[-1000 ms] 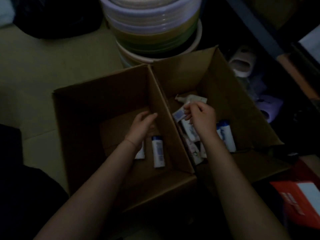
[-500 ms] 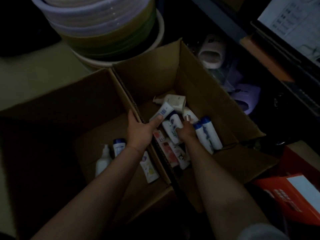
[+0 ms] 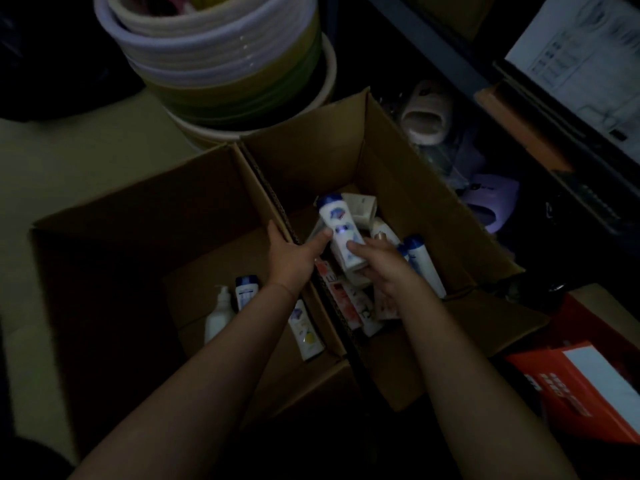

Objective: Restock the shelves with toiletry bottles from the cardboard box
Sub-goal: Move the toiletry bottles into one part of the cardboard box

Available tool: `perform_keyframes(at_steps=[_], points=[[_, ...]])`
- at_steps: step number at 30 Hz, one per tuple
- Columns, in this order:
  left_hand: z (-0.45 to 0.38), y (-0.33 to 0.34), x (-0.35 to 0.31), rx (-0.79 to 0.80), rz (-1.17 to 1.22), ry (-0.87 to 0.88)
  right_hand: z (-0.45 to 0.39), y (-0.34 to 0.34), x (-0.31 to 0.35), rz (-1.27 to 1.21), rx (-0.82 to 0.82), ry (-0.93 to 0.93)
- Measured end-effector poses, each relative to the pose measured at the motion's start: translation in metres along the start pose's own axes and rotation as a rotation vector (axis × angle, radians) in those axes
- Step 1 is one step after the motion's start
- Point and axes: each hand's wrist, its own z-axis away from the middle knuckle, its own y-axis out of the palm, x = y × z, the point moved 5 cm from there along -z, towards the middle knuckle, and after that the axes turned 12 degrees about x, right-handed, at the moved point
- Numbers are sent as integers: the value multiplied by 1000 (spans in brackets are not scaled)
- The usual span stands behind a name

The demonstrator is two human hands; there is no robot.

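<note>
Dim light. A white bottle [image 3: 341, 233] with a blue cap is gripped near its base by the right hand [image 3: 379, 268] and held above the right cardboard box [image 3: 408, 188], where more bottles lie. The wall between the two boxes is clasped by the left hand [image 3: 294, 258], thumb touching the bottle. Three bottles lie in the left box [image 3: 145, 209].

White blue-capped bottle [image 3: 341, 233] tilted above right cardboard box [image 3: 408, 188], more bottles [image 3: 349, 303] lying inside
</note>
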Motion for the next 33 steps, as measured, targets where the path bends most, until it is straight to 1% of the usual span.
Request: perform_keyframes(at_steps=[2, 4, 6, 8, 9, 11, 13, 14, 17, 21, 23, 25, 27, 29, 31, 33], points=[[13, -7, 0, 46, 95, -56, 31, 18, 22, -34, 74, -156], [29, -21, -5, 77, 224, -72, 58, 38, 41, 68, 117, -265], [38, -37, -13, 89, 334, -17, 80, 57, 57, 214, 150, -298], [47, -54, -16, 78, 397, 17, 90, 72, 68, 379, 143, -282], [50, -63, -13, 53, 402, 1, 91, 76, 73, 424, 108, -280], [53, -81, 2, -35, 365, -53, 83, 71, 76, 402, 16, -285], [54, -92, 24, -95, 308, -118, 66, 54, 65, 337, -69, -247], [53, -92, 31, -97, 300, -144, 56, 44, 58, 312, -103, -226], [50, -76, 36, -26, 267, -202, 24, 4, 28, 275, -221, -127], [42, -28, 23, 163, 114, -142, -1, -53, -2, 480, -441, 78], [37, -6, 22, 169, 54, -109, -2, -74, -14, 577, -522, 118], [32, 6, 24, 146, 43, -87, -2, -87, -32, 637, -501, 167], [32, 6, 24, 130, 44, -41, -2, -96, -55, 626, -445, 262], [35, 1, 25, 121, 65, 2, -1, -101, -68, 653, -444, 369], [38, -2, 26, 118, 84, 26, -2, -100, -71, 682, -458, 380], [40, 0, 26, 113, 99, 25, -8, -99, -74, 647, -447, 367]])
